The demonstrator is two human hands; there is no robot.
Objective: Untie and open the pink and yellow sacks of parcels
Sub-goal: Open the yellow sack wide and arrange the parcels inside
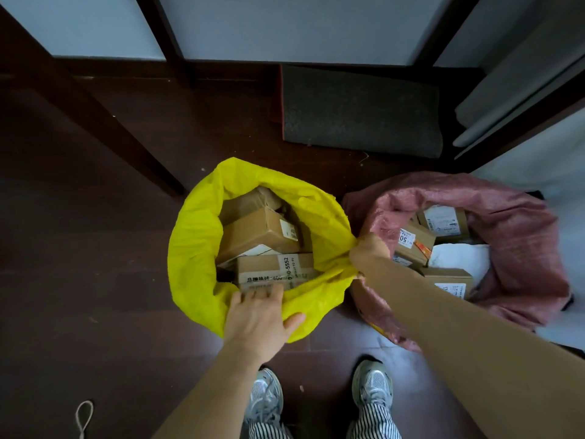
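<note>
The yellow sack (pixel 193 248) stands open on the dark floor in the middle of the view, with several cardboard parcels (pixel 262 236) showing inside. My left hand (pixel 259 315) grips its near rim, thumb outside and fingers inside. My right hand (pixel 368 251) pinches the sack's right rim into a bunch. Right beside it the pink sack (pixel 519 248) also gapes open, holding labelled boxes (pixel 443 221) and a white soft parcel (pixel 459 259). My right forearm crosses over the pink sack's near edge.
A dark doormat (pixel 361 112) lies against the door frame behind the sacks. A loop of cord (pixel 84 418) rests on the floor at the lower left. My two sneakers (pixel 372 384) stand just behind the sacks. White material fills the right edge.
</note>
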